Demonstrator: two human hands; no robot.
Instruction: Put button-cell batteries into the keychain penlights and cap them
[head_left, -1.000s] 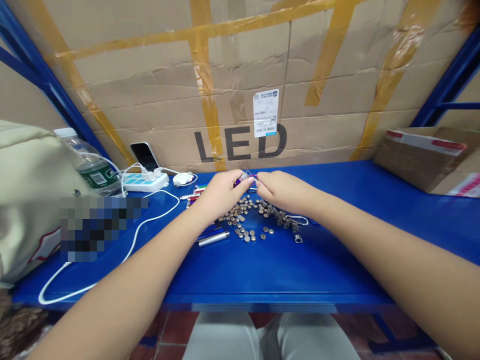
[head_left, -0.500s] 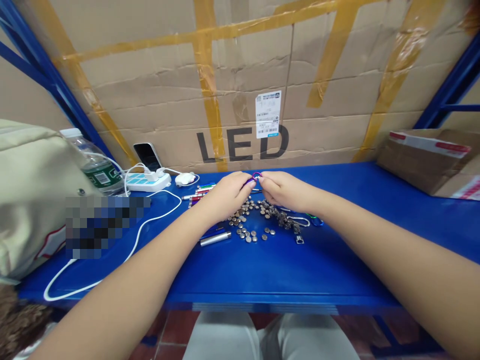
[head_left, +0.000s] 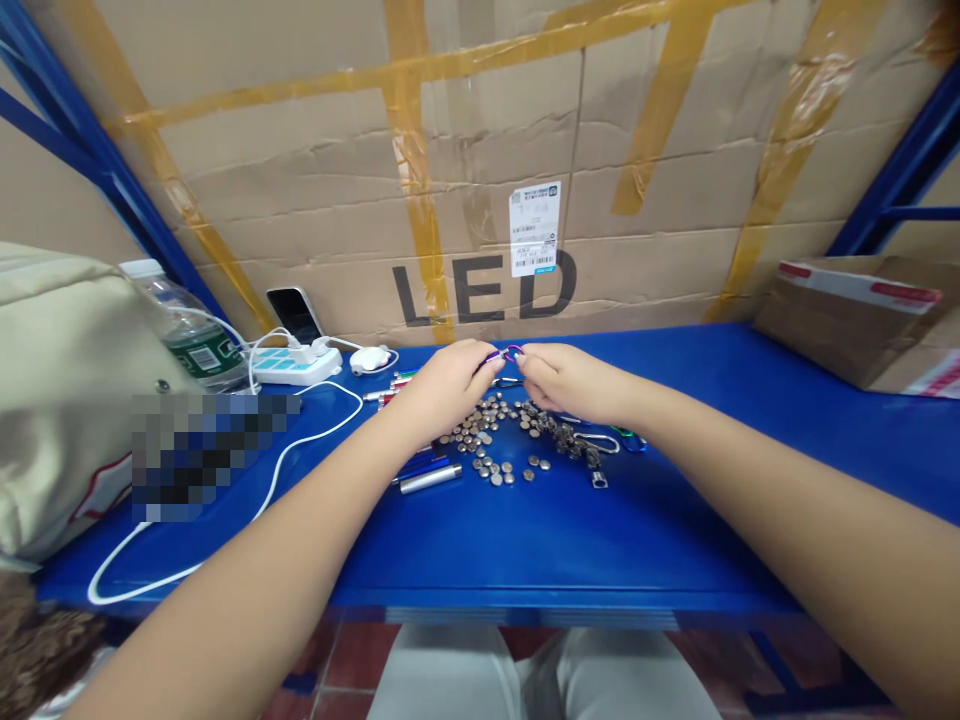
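My left hand (head_left: pixel 448 385) and my right hand (head_left: pixel 564 382) meet above the blue shelf (head_left: pixel 525 540). Both pinch a small purple keychain light with a ring (head_left: pixel 506 354) between their fingertips. Under the hands lies a scatter of several small silver button cells (head_left: pixel 491 440). A silver tube (head_left: pixel 429 479) lies at the left of the pile. Carabiner clips (head_left: pixel 611 440) lie at its right. Coloured little tubes (head_left: pixel 397 385) lie behind my left hand, partly hidden.
A taped cardboard box marked LED (head_left: pixel 480 180) closes the back. At the left stand a beige bag (head_left: pixel 60 380), a water bottle (head_left: pixel 187 335), a phone (head_left: pixel 294 313) and a white power strip (head_left: pixel 296 365) with a cable (head_left: pixel 247 510). A brown carton (head_left: pixel 855 315) sits at the right.
Both hands stayed together over the pile. The purple piece turned between the fingertips, and its ring now shows on top.
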